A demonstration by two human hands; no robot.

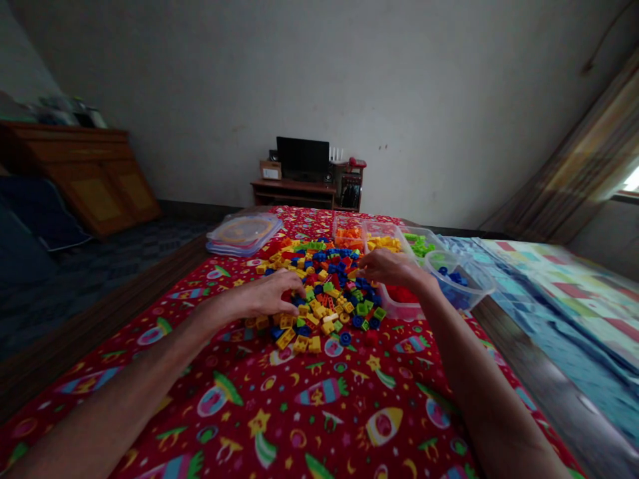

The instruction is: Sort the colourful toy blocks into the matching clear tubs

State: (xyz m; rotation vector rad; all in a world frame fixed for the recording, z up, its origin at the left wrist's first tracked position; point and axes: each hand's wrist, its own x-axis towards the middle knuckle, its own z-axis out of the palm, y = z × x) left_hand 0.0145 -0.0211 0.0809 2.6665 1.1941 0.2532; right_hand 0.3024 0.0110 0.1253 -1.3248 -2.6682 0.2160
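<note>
A wooden cabinet (94, 179) stands well apart from the brick pile (327, 309), beyond it on the far left. Nearer the pile, to its left and a little behind, lies a stack of clear lids (244, 233).

The left hand (272, 293) is at the pile's left side, fingers bent down towards the bricks, with a gap showing between thumb and forefinger, so its grip is spread.

The pile itself, a jumble of yellow, blue, green, red and orange pieces, sits on a red patterned cloth (284, 426) that covers the surface (529, 346). A dark monitor (303, 156) stands well behind the pile.

The right hand (389, 266) reaches over the pile's right side, fingertips pointing down beside an orange piece; I cannot tell whether its grip is pinching anything. Just right of the pile is a clear divided tray (407, 311), with orange, yellow and green bricks towards the back and red ones nearer, partly under the right hand. Farther right of the pile, a clear round tub (474, 296) has blue pieces in it. A bed (554, 279) lies well to the pile's right.
</note>
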